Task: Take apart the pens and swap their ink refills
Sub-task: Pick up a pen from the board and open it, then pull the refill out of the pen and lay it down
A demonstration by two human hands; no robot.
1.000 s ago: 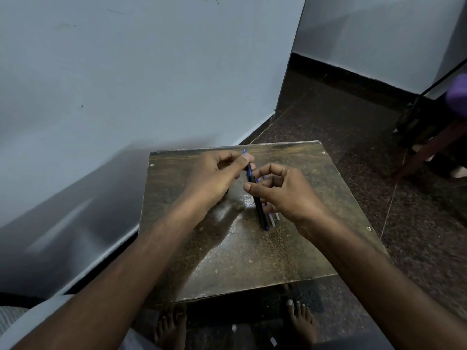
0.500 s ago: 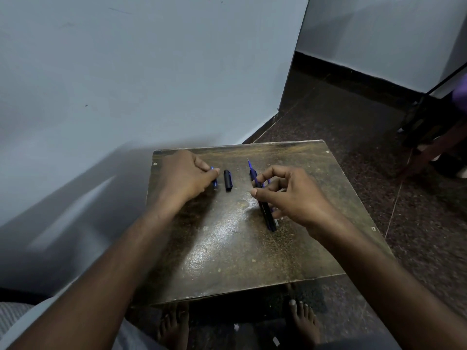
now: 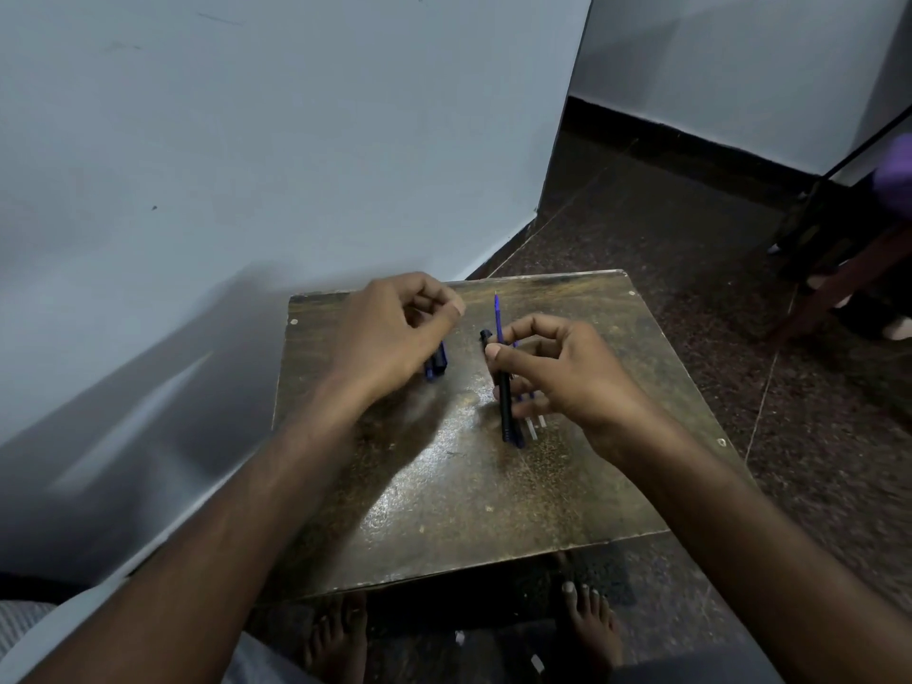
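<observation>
On a small worn wooden table (image 3: 444,510), my right hand (image 3: 567,372) pinches a black pen barrel (image 3: 504,402) held nearly upright, its lower end close to the tabletop. A thin blue ink refill (image 3: 496,313) sticks out of the barrel's top. My left hand (image 3: 390,333) hovers left of it with loosely curled fingers and nothing visible in them. Just below that hand lie two small pieces side by side, a black cap and a blue pen part (image 3: 437,363). More pen parts, blue and whitish (image 3: 533,427), lie on the table partly hidden under my right hand.
A pale wall runs close along the table's left side and meets a corner behind it. Dark speckled floor lies to the right, with dark furniture legs (image 3: 839,278) at the far right. My bare feet (image 3: 589,629) show under the table's near edge.
My left hand took a small blue piece off the pen, laid it beside the black cap, and has now lifted away towards the pen. My right hand kept its hold on the barrel.
</observation>
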